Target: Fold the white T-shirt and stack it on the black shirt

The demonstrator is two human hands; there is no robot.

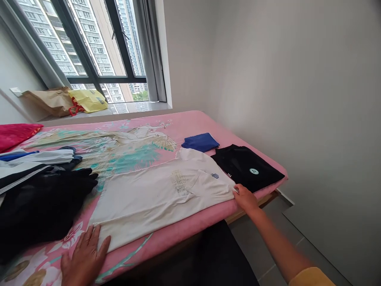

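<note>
A white T-shirt [143, 196] lies spread lengthwise across the bed, with its hem to the left and its collar end to the right. Faint print and a small dark badge show on it. My left hand [85, 256] rests flat with spread fingers at the near hem corner, its fingertips touching the cloth. At the other end, my right hand [245, 198] has its fingers closed on the shirt's near edge by the sleeve. Just beyond that hand lies a folded black garment [238, 165] with a pale round logo. Behind the shirt sits a folded blue garment [201, 142].
The bed [190, 121] has a pink patterned sheet. A heap of dark clothes [44, 202] is at the left, below a red cushion [18, 135]. A brown paper bag [50, 101] and a yellow bag [89, 100] lie on the windowsill. A wall borders the right side.
</note>
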